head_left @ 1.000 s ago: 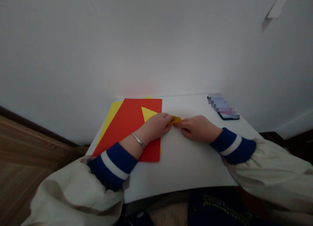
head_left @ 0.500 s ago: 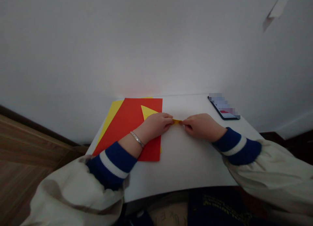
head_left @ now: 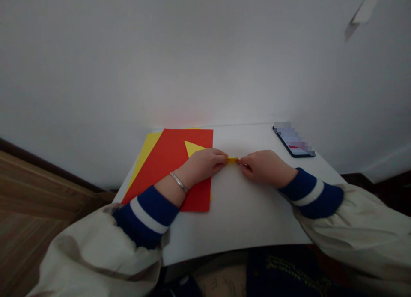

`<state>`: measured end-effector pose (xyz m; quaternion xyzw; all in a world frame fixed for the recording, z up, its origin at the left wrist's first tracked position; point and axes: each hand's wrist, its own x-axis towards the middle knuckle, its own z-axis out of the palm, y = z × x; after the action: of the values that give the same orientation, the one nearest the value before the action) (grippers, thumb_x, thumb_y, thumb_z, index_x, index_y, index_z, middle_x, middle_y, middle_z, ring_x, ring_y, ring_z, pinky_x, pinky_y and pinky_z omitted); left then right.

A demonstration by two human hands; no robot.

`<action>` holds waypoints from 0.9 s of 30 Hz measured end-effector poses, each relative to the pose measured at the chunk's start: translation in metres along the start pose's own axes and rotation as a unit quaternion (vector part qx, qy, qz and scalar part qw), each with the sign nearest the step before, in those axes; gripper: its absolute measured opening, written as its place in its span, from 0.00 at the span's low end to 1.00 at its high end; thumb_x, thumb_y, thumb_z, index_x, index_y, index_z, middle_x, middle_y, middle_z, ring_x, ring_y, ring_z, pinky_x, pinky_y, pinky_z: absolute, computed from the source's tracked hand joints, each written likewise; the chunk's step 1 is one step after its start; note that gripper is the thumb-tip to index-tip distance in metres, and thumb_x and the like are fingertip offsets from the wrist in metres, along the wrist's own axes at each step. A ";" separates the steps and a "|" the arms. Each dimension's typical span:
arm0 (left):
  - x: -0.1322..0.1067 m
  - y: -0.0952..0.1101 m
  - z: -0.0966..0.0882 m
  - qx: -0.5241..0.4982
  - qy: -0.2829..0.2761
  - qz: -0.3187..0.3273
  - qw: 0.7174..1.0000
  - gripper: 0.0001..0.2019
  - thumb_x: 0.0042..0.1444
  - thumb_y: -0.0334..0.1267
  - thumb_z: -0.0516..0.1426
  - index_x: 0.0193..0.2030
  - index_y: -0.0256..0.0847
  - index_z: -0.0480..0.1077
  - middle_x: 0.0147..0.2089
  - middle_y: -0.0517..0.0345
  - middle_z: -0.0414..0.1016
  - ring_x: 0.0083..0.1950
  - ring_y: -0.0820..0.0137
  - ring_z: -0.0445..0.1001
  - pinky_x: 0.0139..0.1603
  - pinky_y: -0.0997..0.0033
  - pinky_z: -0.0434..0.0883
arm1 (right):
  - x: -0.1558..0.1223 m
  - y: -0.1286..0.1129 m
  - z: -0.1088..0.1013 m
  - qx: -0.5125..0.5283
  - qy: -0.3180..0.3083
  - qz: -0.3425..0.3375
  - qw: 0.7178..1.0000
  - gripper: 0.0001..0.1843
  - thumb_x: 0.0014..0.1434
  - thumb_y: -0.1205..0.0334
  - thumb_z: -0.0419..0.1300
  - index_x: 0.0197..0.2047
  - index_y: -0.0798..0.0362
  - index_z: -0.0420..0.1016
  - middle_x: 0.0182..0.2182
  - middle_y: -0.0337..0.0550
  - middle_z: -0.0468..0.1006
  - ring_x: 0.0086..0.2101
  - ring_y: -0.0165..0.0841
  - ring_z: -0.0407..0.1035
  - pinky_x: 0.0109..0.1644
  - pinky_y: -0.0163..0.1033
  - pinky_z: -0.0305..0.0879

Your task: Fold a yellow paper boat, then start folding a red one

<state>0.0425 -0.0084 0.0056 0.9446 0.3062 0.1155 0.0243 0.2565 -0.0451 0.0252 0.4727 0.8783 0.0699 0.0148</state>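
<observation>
A folded piece of yellow paper [head_left: 232, 160] spans the gap between my hands, just above or on the white table. My left hand [head_left: 210, 161] pinches its left part; a pointed yellow flap [head_left: 192, 147] shows beyond that wrist, over the red sheet, and seems to belong to the same paper. At the narrow right end, the thumb and forefinger of my right hand [head_left: 261, 166] are closed on the paper. The middle of the folded paper is hidden behind my left fingers.
Red paper [head_left: 170, 155] lies over yellow sheets [head_left: 143, 153] on the left of the white table [head_left: 250, 215]. A phone [head_left: 295, 141] with a lit, partly blurred screen rests at the back right. Behind the table rises a pale wall [head_left: 205, 53]; a wooden piece of furniture [head_left: 38, 194] stands at left.
The yellow flap by my left wrist has tipped slightly lower. Between my hands the folded strip has turned a little, and both hands stay almost in place.
</observation>
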 end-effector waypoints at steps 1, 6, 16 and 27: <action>0.000 0.000 -0.001 -0.002 -0.001 -0.002 1.000 0.08 0.61 0.33 0.53 0.40 0.39 0.74 0.49 0.53 0.76 0.49 0.66 0.75 0.50 0.67 0.71 | -0.001 -0.001 0.000 0.001 0.001 -0.006 1.000 0.15 0.61 0.60 0.49 0.35 0.52 0.77 0.31 0.47 0.81 0.28 0.35 0.71 0.27 0.38 0.46; 0.002 0.001 0.000 -0.014 -0.003 -0.009 1.000 0.08 0.61 0.34 0.53 0.40 0.41 0.74 0.48 0.55 0.77 0.50 0.67 0.76 0.51 0.66 0.71 | -0.003 -0.004 0.001 0.038 -0.001 -0.053 0.998 0.15 0.59 0.63 0.50 0.44 0.50 0.76 0.33 0.44 0.81 0.29 0.33 0.72 0.28 0.38 0.47; -0.002 0.004 -0.007 -0.069 -0.055 -0.040 0.995 0.09 0.58 0.36 0.56 0.41 0.44 0.77 0.58 0.56 0.73 0.60 0.66 0.69 0.61 0.65 0.64 | -0.001 0.002 0.004 0.031 -0.023 -0.011 0.999 0.19 0.60 0.59 0.49 0.49 0.41 0.77 0.33 0.43 0.82 0.30 0.35 0.73 0.29 0.37 0.54; -0.005 0.004 -0.003 -0.109 -0.016 -0.111 0.988 0.13 0.62 0.39 0.51 0.45 0.42 0.75 0.48 0.53 0.79 0.53 0.62 0.75 0.50 0.64 0.71 | -0.001 0.005 0.003 0.079 0.001 0.113 0.990 0.18 0.59 0.60 0.49 0.42 0.44 0.80 0.33 0.44 0.82 0.32 0.37 0.73 0.33 0.39 0.59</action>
<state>0.0400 -0.0150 0.0082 0.8982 0.3943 0.1297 0.1445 0.2615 -0.0426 0.0225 0.5684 0.8221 0.0019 -0.0316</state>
